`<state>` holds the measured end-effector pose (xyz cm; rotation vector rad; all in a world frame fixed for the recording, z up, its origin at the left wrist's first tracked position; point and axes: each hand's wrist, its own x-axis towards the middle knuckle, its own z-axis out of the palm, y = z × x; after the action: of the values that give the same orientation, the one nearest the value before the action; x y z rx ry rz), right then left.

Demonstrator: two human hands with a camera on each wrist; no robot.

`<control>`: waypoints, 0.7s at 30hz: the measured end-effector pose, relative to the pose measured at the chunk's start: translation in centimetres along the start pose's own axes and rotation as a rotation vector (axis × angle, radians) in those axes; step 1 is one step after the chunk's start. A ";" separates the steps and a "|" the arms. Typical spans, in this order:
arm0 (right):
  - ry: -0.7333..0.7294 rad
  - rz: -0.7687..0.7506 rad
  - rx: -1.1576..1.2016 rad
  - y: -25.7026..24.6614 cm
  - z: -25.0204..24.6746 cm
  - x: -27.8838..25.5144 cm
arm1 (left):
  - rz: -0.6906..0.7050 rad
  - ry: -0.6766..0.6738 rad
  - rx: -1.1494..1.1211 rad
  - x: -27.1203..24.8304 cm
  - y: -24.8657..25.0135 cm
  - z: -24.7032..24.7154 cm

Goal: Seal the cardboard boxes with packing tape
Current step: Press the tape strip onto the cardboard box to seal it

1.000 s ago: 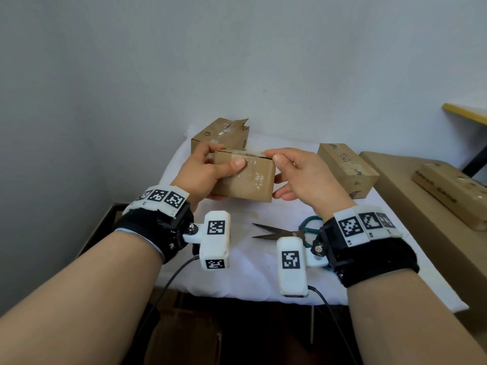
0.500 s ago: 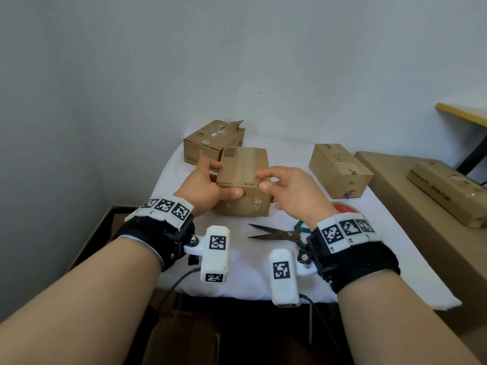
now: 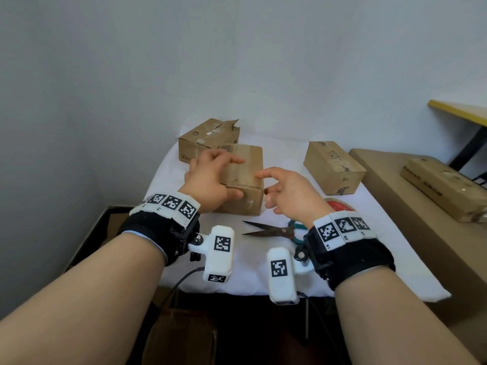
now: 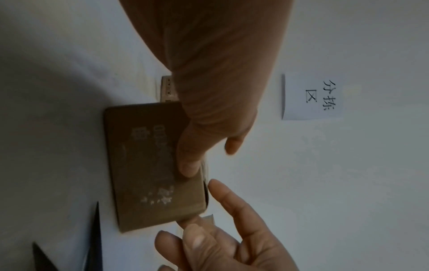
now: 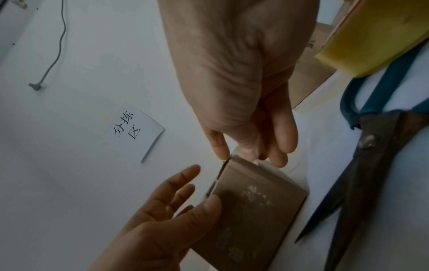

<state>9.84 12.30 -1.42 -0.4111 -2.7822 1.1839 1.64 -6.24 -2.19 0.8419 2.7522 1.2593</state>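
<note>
Lowered since earlier: small brown cardboard box, beyond rusty scissors; left hand thumb presses it (fingers spread), right hand loose, holding nothing.

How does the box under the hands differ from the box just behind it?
The front box has its top closed flat; the back box has a torn flap standing up. The left hand touches the front box; no hand touches the back box. Both are brown cardboard.

The box was dull brown cardboard with a shiny strip of clear tape on top. The table cover was soft white cloth. The scissors had dark, rusty metal blades and blue-green plastic handles.
</note>
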 end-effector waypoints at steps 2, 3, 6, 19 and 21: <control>0.030 0.031 0.003 0.1 -0.7 -0.4 | 0.082 -0.019 0.052 -0.1 0.6 0.4; 0.053 0.047 0.011 0.3 -1.1 -0.6 | 0.102 -0.027 0.075 -0.1 0.8 0.6; 0.133 0.084 0.060 1.0 -2.4 -1.1 | 0.129 -0.020 0.123 0.0 1.3 1.4; 0.233 0.261 -0.227 5.5 -8.5 -3.3 | 0.147 0.026 0.172 0.2 2.2 2.2; 0.189 0.254 -0.287 5.4 -8.8 -3.8 | 0.138 0.022 0.199 0.3 2.3 2.2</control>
<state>16.20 20.88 0.91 -0.8737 -2.7952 0.7316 2.89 -3.30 -1.99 1.0552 2.9185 1.0280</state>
